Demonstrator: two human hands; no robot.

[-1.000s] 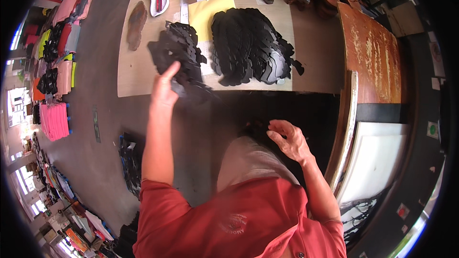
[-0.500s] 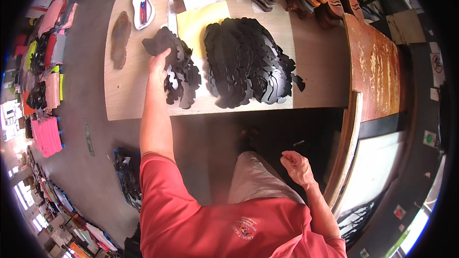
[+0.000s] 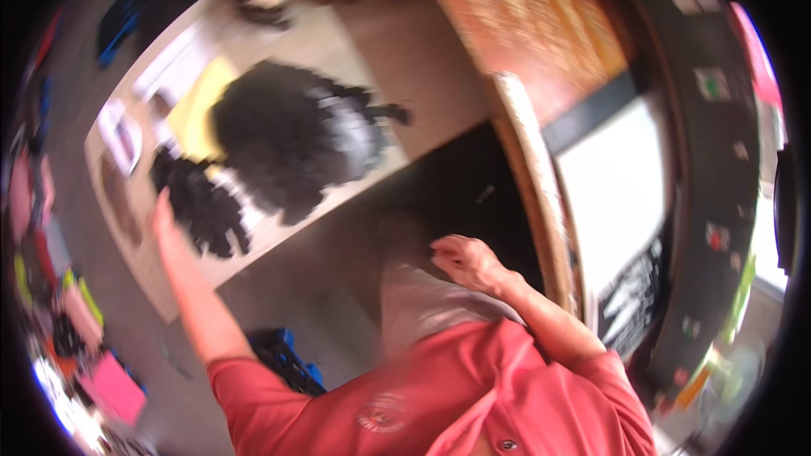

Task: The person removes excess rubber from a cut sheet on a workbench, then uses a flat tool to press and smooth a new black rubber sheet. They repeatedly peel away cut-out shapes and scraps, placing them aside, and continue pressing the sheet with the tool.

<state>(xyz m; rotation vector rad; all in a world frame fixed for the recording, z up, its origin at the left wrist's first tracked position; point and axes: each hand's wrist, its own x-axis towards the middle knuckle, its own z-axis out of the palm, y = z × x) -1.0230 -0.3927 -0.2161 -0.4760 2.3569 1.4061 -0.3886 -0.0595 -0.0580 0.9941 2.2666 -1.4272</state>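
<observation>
Since earlier frame, view swung; left hand (image 3: 162, 213) still flat, fingers apart, on small black pile (image 3: 201, 207) near table edge (image 3: 279, 241). Right hand (image 3: 469, 262) loosely curled, empty, over open lap space.

The flat black cut-out pieces in the small pile (image 3: 203, 207) and the big heap (image 3: 291, 139) are looking matt, like leather or rubber sheet. The pale board table (image 3: 397, 51) is looking smooth and dull, and the reddish-brown wooden counter (image 3: 532, 21) is showing grain.
</observation>
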